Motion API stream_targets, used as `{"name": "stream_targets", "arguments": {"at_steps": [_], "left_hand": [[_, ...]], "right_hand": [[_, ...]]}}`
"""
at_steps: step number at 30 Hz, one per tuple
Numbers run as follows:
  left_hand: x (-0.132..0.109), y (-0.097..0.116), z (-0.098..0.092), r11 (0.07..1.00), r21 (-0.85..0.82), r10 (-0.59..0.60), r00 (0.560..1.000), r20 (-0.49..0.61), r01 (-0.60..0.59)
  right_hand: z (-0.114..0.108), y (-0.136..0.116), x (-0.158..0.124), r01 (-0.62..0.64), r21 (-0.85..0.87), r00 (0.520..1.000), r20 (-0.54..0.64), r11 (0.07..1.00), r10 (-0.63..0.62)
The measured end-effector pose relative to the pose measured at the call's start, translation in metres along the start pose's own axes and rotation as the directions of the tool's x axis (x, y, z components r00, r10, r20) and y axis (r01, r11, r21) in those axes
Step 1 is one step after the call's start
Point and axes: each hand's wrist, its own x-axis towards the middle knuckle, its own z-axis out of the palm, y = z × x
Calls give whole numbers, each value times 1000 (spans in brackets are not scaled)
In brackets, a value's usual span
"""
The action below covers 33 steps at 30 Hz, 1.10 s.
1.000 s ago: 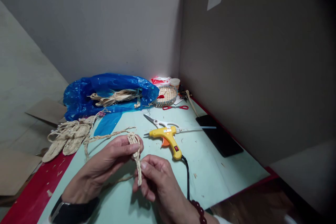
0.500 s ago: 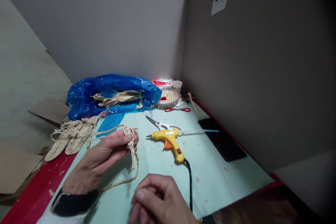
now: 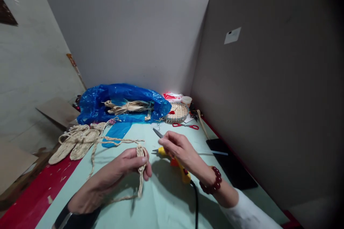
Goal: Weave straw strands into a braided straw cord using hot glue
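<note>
My left hand (image 3: pixel 122 173) pinches a small coil of braided straw rope (image 3: pixel 141 161) above the pale green table top (image 3: pixel 161 204); the rope's loose tail trails left toward the straw sandals. My right hand (image 3: pixel 177 147) reaches forward over the yellow glue gun (image 3: pixel 185 176), its fingers curled down onto the gun's body beside the scissors (image 3: pixel 158 133). The gun's black cord (image 3: pixel 196 204) runs toward me. Whether the right fingers have closed round the gun is not clear.
Two woven straw sandals (image 3: pixel 76 141) lie at the left edge. A blue plastic bag (image 3: pixel 120 96) with straw bundles sits at the back, beside a round woven disc (image 3: pixel 177 111), red scissors (image 3: pixel 185 125) and a cup (image 3: pixel 186 100). A black phone (image 3: pixel 231 164) lies by the grey partition on the right.
My right hand let go of the braid, dropped near me, then reached forward onto the glue gun. My left hand keeps the coil. The camera tilted up.
</note>
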Motion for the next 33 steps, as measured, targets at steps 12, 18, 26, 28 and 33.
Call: {"name": "stream_targets", "arguments": {"at_steps": [12,18,26,28,33], "left_hand": [[13,-20,12,998,56,12,996,-84,-8],[16,-26,15,1000,3,2,976,-216,-2],[19,-41,12,1000,7,5,944,-330,-3],[20,-45,11,1000,5,2,933,-359,-1],[22,-46,10,1000,-4,1,922,-387,-2]], "right_hand": [[14,18,22,114,73,993,-14,991,-114],[10,26,24,110,161,989,-119,981,-91],[19,35,21,59,168,994,-96,984,-43],[22,37,20,42,164,992,-123,986,-21],[27,36,17,46,153,983,-185,987,-17]]}}
